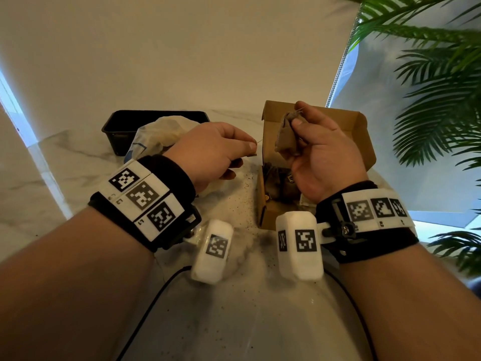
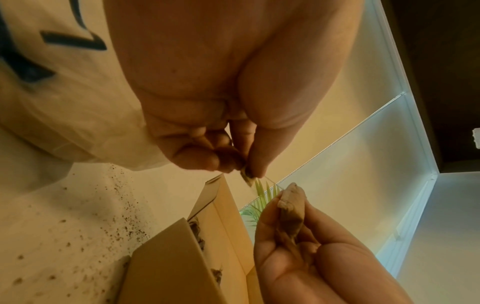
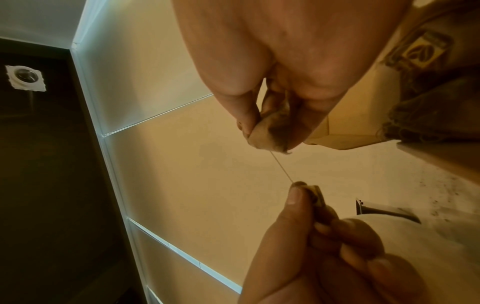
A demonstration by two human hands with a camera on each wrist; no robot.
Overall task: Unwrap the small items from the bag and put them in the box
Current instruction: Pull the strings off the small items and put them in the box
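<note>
Marble counter, cardboard box open at right, white plastic bag at left before a black tray.

Item in hand: one tea bag, pinched by my right hand above the box; my left hand pinches its paper tag, the string taut between them. More tea bags already lie in the box; loose dark grains dot the counter. To do this step well, I judge: keep the pull on the string gentle so the bag does not tear, then lower it in with tag and string.
</note>
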